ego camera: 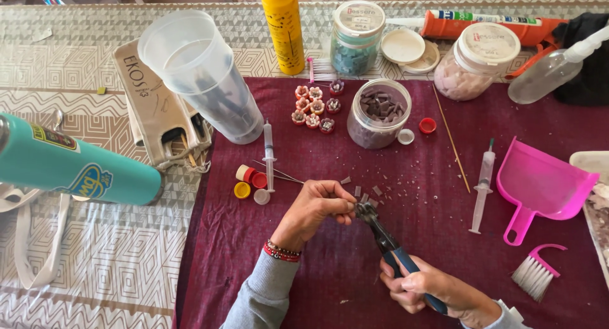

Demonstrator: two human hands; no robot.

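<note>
- We find the left hand (317,205) pinched together on a small dark tile piece (353,206), fingertips touching it, held just above the maroon cloth (330,265) on the desk
- The right hand (422,289) is clamped round the blue handles of the tile nippers (380,234); the nipper head meets the tile piece right at the left fingertips
- We judge the step in hand to be nipping the piece to shape; the bite looks set but whether it has closed we cannot tell
- Small chips (374,190) lie just beyond the left hand, an open jar of dark tiles (379,113) farther beyond it
- The next move, in our judgement, calls for a steady squeeze with the tile held firm
</note>
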